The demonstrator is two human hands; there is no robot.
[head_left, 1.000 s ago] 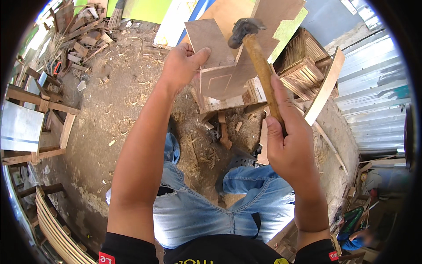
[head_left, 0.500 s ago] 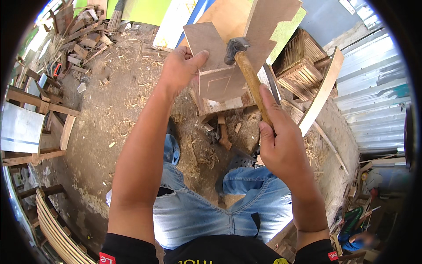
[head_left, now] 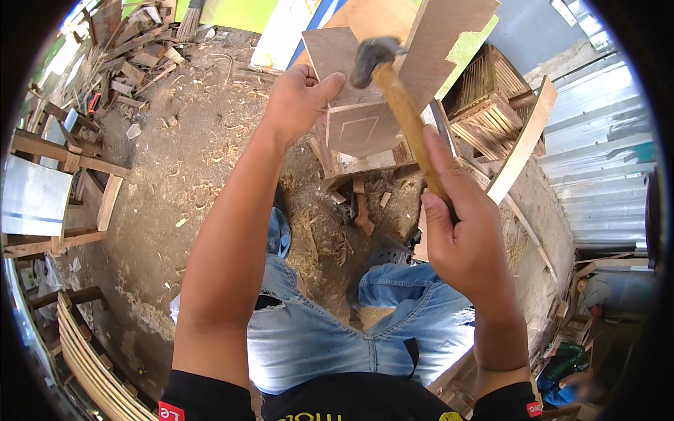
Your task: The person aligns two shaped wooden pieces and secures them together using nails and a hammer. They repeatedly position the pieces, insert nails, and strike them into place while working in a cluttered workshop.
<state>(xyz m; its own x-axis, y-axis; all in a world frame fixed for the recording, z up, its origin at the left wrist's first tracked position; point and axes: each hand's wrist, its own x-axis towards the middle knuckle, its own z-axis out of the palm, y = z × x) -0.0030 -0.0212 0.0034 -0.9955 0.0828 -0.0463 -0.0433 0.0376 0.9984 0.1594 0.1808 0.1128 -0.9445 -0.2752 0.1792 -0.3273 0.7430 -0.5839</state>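
A hammer (head_left: 407, 116) with a wooden handle and dark metal head is gripped in my right hand (head_left: 465, 228), thumb along the handle. Its head hangs in front of thin brown plywood pieces that form a box-like wooden assembly (head_left: 361, 131). My left hand (head_left: 303, 98) is closed on the left edge of an upright plywood panel (head_left: 337, 59), thumb on the near side. The fingers behind it are partly hidden. A taller panel with a notched edge (head_left: 446, 42) rises right of the hammer head. Whether a nail is there, I cannot tell.
Wood scraps (head_left: 133, 59) are heaped at the far left, by a broom (head_left: 189, 21). Slatted wooden frames (head_left: 491, 105) and a curved board (head_left: 523, 144) stand at right, before a corrugated metal wall (head_left: 597, 133). Shavings litter the floor. Another person (head_left: 569, 382) is partly visible at lower right.
The hammer head has lifted away from the panels and looks nearer to me. My left hand stays on the same panel edge. The whole view has shifted slightly.
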